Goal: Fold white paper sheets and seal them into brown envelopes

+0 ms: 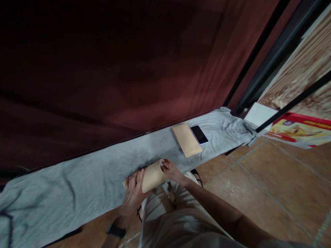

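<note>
A brown paper envelope (154, 176) lies at the near edge of the cloth-covered bench, close to my knees, and bulges slightly. My left hand (134, 187) is on its left end, fingers bent over the paper and holding it. At the opposite end, my right hand (169, 169) pinches the envelope's edge, with a small white bit showing at the fingertips; I cannot make out what that is. Further right, a second brown envelope (187, 140) lies flat. Beside it rests a phone (199, 134) with a dark screen.
A grey cloth (90, 175) covers the long narrow bench. Behind it hangs a dark red curtain (155, 86). Black poles (258, 51), a white panel (260, 115) and a red and yellow printed box (300, 131) stand at the right. Brown floor tiles (253, 186) lie below.
</note>
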A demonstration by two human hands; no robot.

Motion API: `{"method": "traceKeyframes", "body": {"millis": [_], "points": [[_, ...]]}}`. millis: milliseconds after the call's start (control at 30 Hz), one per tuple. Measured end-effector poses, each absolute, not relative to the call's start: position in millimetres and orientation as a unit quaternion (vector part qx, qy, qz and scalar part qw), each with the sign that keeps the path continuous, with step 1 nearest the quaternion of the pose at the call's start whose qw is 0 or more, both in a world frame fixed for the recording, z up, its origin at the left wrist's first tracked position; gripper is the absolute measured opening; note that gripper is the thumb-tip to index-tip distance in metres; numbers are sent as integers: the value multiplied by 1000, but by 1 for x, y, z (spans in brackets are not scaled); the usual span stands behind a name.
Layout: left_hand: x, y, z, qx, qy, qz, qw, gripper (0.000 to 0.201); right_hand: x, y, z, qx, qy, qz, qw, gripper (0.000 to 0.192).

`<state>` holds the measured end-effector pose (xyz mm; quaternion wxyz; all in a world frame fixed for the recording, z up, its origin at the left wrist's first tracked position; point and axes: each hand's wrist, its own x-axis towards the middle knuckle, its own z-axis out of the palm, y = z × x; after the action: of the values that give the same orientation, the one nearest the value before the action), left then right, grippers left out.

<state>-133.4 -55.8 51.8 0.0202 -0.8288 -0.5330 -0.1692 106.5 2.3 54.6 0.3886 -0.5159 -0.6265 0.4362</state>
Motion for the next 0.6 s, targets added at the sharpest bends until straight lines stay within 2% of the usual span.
{"method": "traceKeyframes", "body": {"millis": [200,300,400,433,500,600], "points": [[-131,-51,53,-826,-535,-180,-5,93,113,-6,63,-521,-603,419,436,24],[-131,-47,57,-832,-525,-180,0,89,116,-8,67,-515,-571,434,469,43],[-132,-40,63,-845,-506,-171,8,82,117,-3,68,-545,-509,478,464,65],[-132,-38,65,-845,-506,-171,10,80,117,-1,67,-551,-488,499,457,63],[-130,-34,68,-831,-527,-178,7,78,117,5,66,-554,-455,539,441,43],[-124,-34,63,-766,-596,-241,-33,89,119,12,60,-550,-451,543,445,15]]}}
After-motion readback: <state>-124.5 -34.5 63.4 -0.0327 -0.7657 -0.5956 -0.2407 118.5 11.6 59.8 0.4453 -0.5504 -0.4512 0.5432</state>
